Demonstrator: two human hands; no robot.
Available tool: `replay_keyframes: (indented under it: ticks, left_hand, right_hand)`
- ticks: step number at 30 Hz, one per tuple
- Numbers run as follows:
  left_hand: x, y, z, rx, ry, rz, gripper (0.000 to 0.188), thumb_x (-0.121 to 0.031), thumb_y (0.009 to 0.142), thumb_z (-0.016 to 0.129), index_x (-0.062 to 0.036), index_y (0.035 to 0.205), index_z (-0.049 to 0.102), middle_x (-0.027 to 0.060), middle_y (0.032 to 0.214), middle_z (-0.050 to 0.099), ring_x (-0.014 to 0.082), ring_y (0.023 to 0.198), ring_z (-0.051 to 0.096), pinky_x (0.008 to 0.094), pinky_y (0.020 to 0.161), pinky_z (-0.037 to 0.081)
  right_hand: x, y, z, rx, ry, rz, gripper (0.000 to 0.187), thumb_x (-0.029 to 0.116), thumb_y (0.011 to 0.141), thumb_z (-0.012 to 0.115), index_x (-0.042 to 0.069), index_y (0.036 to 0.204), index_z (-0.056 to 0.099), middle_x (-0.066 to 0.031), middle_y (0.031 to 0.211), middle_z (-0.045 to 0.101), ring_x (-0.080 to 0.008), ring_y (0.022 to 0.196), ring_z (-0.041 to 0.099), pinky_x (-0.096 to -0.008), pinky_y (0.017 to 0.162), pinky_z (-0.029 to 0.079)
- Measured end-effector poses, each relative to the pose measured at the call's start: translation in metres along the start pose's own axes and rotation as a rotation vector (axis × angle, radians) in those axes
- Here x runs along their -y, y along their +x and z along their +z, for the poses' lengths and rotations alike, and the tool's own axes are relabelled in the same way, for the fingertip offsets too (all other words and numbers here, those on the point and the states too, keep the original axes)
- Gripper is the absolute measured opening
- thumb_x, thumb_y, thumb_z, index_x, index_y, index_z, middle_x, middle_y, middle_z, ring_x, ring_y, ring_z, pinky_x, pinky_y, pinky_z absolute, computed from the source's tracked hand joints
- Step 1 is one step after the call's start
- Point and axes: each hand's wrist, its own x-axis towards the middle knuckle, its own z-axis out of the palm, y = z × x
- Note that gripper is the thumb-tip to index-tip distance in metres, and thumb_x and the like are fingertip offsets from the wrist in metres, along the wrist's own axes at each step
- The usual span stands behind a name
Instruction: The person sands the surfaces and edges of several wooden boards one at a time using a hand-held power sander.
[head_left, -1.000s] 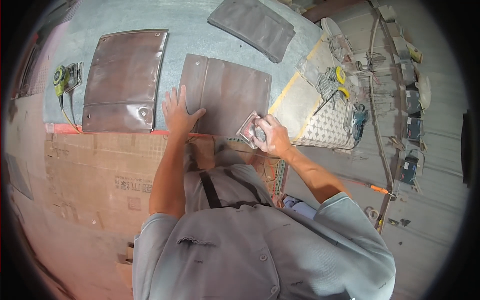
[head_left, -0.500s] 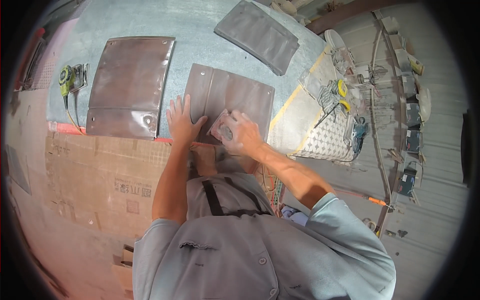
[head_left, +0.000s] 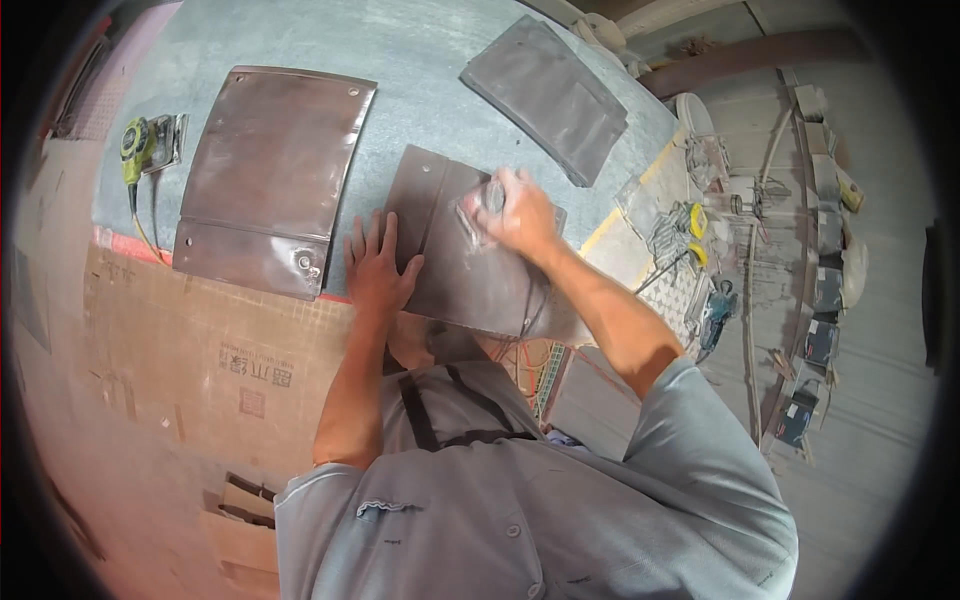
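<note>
A dark brown-grey panel (head_left: 462,275) lies tilted at the near edge of the table, a crease running across its left part. My left hand (head_left: 378,268) rests flat on its left edge with the fingers spread. My right hand (head_left: 522,215) is closed round a reddish, dusty sanding pad (head_left: 472,212), which sits against the panel's upper right part. Motion blurs the pad and fingertips a little. Left of my hands lies a larger brown panel (head_left: 270,165) with corner holes. Beyond my right hand is a stack of dark grey panels (head_left: 548,95).
The table has a dusty blue-green top (head_left: 415,75). On its far left sits a green power sander (head_left: 140,155) with a cord. A cardboard sheet (head_left: 200,340) hangs at the near side. To the right are yellow-handled tools (head_left: 697,235) and several boxes (head_left: 822,340) along the wall.
My right hand has slid the pad away from me, from the panel's near left part to its upper right. The panel now sits more turned, and the whole view has shifted slightly.
</note>
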Motion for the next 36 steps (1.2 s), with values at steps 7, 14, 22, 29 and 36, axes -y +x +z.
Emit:
replay_keyframes:
  ticks: [7,14,22,29,36]
  left_hand:
    - [0.000,0.003,-0.002,-0.014,0.033,0.027,0.088,-0.042,0.088,0.083,-0.0139,0.163,0.047,0.0144,0.168,0.046,0.0426,0.159,0.033,0.0597,0.129,0.025]
    - [-0.003,0.001,0.000,-0.050,0.040,0.060,0.087,-0.041,0.089,0.082,-0.0117,0.162,0.047,0.0184,0.166,0.047,0.0443,0.158,0.034,0.0612,0.129,0.026]
    - [-0.008,0.006,0.003,-0.075,0.087,0.076,0.085,-0.043,0.089,0.081,-0.0111,0.161,0.049,0.0163,0.166,0.047,0.0444,0.158,0.035,0.0628,0.126,0.027]
    - [-0.007,0.005,0.005,-0.033,0.122,0.048,0.086,-0.046,0.091,0.079,-0.0137,0.164,0.047,0.0148,0.168,0.045,0.0420,0.159,0.032,0.0578,0.131,0.023]
    - [-0.011,0.003,0.007,-0.012,0.129,0.016,0.085,-0.046,0.092,0.078,-0.0146,0.165,0.046,0.0142,0.168,0.045,0.0411,0.160,0.031,0.0583,0.130,0.023]
  right_hand:
    - [0.018,0.051,0.005,-0.092,-0.066,0.125,0.055,0.053,0.085,0.080,0.010,0.118,0.070,-0.0237,0.118,0.067,-0.0451,0.104,0.070,-0.0543,0.086,0.057]
    - [0.032,-0.180,-0.007,-0.002,0.052,0.122,0.046,0.031,0.088,0.082,0.011,0.126,0.067,-0.0198,0.109,0.061,-0.0427,0.104,0.065,-0.0523,0.086,0.056]
    - [-0.037,-0.111,-0.023,-0.107,0.029,0.232,0.046,0.034,0.080,0.084,0.011,0.116,0.067,-0.0216,0.109,0.065,-0.0474,0.096,0.068,-0.0535,0.082,0.057]
    - [-0.086,0.006,-0.029,-0.197,-0.026,0.299,0.057,0.048,0.081,0.082,0.007,0.118,0.068,-0.0241,0.114,0.068,-0.0477,0.108,0.068,-0.0545,0.090,0.055]
    - [-0.030,-0.189,-0.030,-0.221,0.050,0.270,0.040,0.033,0.088,0.083,0.008,0.115,0.069,-0.0215,0.110,0.066,-0.0432,0.097,0.069,-0.0485,0.081,0.057]
